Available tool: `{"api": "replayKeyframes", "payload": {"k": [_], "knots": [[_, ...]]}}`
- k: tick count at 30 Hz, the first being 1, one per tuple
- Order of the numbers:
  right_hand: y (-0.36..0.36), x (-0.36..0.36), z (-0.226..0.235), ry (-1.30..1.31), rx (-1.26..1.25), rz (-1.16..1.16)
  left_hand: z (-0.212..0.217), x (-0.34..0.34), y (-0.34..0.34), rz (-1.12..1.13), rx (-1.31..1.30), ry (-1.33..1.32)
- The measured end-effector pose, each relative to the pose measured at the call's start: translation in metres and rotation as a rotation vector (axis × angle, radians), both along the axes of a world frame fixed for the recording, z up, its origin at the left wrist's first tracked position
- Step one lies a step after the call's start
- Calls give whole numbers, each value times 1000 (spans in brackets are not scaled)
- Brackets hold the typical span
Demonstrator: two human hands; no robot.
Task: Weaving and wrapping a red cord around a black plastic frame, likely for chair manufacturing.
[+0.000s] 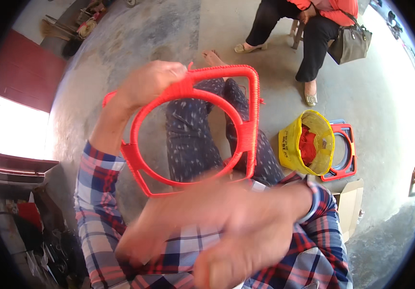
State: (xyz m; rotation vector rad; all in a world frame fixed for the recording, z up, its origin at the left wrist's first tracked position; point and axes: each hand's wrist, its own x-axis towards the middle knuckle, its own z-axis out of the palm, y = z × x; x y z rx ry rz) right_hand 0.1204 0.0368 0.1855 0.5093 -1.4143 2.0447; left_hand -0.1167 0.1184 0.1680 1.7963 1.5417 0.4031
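My left hand (157, 79) is closed around the upper left part of a squarish frame (254, 101) with rounded corners. Red cord is wound tightly over the frame and over the ring (234, 113) set inside it. Short loose cord ends stick out at its top and right side. The frame is tilted above my lap, and my patterned trousers (190, 135) show through the ring. Close below the frame's lower edge is my right hand (236, 216), smeared by motion. Whether its fingers hold any cord cannot be made out.
Right of my legs stands a yellow bucket (291, 144) with red cord (307, 147) inside. Beside it lie more red and grey frames (353, 151), near a cardboard box (349, 207). Ahead, a seated person (316, 36) has a grey handbag (351, 45). Clutter lines the left.
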Motion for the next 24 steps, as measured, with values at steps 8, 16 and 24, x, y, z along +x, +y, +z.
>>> {"api": "replayKeyframes", "payload": {"k": [8, 16, 24], "knots": [[149, -7, -60, -721, 453, -1241, 23, 30, -8, 41, 104, 384], [159, -23, -34, -983, 486, -663, 24, 39, -12, 72, 206, 382], [159, -39, -61, -856, 251, -905, 20, 41, -4, 62, 185, 411]]}}
